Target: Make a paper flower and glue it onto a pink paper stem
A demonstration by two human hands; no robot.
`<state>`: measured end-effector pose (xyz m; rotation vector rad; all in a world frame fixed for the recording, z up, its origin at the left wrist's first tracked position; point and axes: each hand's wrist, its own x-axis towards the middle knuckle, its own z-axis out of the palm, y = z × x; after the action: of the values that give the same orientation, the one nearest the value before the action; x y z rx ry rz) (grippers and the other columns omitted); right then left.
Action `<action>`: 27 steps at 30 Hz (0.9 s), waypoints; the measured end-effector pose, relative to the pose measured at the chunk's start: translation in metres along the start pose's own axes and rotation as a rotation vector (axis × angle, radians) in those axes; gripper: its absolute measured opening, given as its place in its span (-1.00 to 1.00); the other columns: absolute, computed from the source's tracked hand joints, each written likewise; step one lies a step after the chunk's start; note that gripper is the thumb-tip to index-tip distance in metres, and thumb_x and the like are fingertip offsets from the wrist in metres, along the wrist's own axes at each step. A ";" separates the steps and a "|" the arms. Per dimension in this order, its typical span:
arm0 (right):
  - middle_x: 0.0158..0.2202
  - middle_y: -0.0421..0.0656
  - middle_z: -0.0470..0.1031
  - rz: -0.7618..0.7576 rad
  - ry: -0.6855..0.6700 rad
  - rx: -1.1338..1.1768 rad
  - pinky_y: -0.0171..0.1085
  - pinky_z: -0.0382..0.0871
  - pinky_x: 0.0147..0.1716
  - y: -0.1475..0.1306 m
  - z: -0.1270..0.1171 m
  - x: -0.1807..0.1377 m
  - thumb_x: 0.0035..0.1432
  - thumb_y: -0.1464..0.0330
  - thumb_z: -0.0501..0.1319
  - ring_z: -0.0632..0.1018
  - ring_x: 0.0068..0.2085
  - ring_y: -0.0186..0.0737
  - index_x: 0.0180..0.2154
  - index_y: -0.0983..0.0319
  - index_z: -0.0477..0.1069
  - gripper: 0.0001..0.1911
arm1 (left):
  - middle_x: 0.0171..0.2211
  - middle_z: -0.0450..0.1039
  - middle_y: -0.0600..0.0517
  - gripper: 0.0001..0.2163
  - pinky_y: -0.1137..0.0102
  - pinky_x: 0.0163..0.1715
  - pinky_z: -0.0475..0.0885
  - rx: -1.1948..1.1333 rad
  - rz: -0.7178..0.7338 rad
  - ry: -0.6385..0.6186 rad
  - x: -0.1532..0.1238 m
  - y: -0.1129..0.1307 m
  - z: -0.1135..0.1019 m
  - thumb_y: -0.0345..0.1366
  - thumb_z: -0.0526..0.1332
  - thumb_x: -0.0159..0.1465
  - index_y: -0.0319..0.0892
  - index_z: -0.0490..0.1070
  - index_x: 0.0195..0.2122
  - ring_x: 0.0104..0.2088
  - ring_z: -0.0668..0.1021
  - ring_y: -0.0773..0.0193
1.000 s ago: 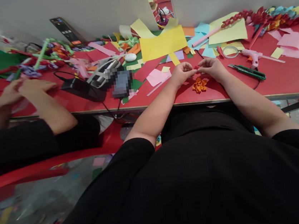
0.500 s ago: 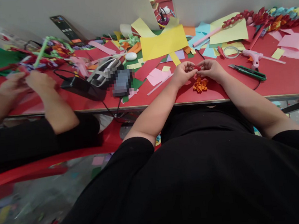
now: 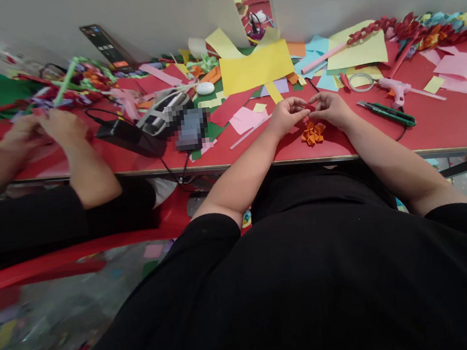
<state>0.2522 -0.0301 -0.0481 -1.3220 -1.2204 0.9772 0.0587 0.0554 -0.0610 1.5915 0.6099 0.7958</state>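
Just right of frame centre, pinched between the fingertips of both hands: one small red folded paper piece, mostly hidden by the fingers and hard to tell from the red beneath it. Left hand curled narrow, thumb and forefinger closed on the piece's left end. Right hand likewise narrow, gripping the right end. Just below the fingertips, lying on the red tabletop and apart from the hands: one orange folded paper flower.

To the right of the right hand: one green-handled utility knife, one pink glue gun and one clear tape ring. Above the hands, one large yellow paper sheet among loose coloured scraps too many and too overlapped to count.

Centre left: one black box with a cable. At the left edge, a co-worker's two hands, motion-blurred, contents not discernible, arms cut off by the frame.
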 end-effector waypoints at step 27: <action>-0.38 -0.24 0.59 -0.082 0.005 -0.071 -0.15 0.65 -0.14 0.002 0.004 0.000 -0.06 0.34 0.69 0.71 -0.21 -0.08 -0.17 0.09 0.49 -0.50 | -0.46 0.58 0.06 -0.76 0.41 -0.45 0.43 0.092 -0.001 0.031 -0.005 0.007 0.000 -0.13 0.55 0.32 -0.15 0.62 -0.34 -0.50 0.51 0.35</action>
<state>0.2488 -0.0293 -0.0503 -1.3175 -1.3059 0.8794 0.0549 0.0502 -0.0547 1.6647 0.6774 0.8027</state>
